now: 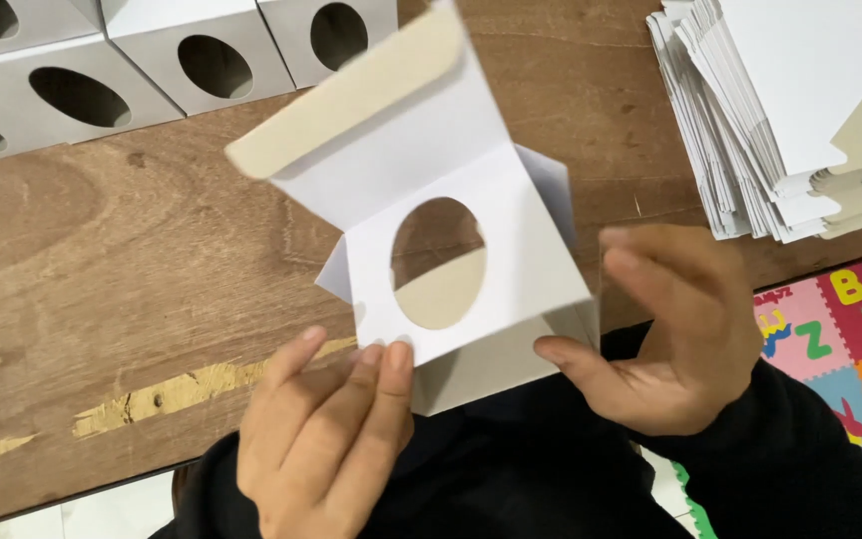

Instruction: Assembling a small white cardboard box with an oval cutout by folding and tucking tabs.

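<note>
Two bare hands, left [326, 444] and right [675, 334], no rings, no watch, no gloves. Black long sleeves [800, 449] down to both wrists (soft, plain fabric, slightly creased), more black clothing [511, 479] between the arms.

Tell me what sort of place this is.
Probably a home or small workshop set up for hand-folding boxes. A stack of flat white blanks lies on a worn wooden table, finished boxes with oval windows stand in a row, and a colourful foam letter mat covers the floor.
</note>
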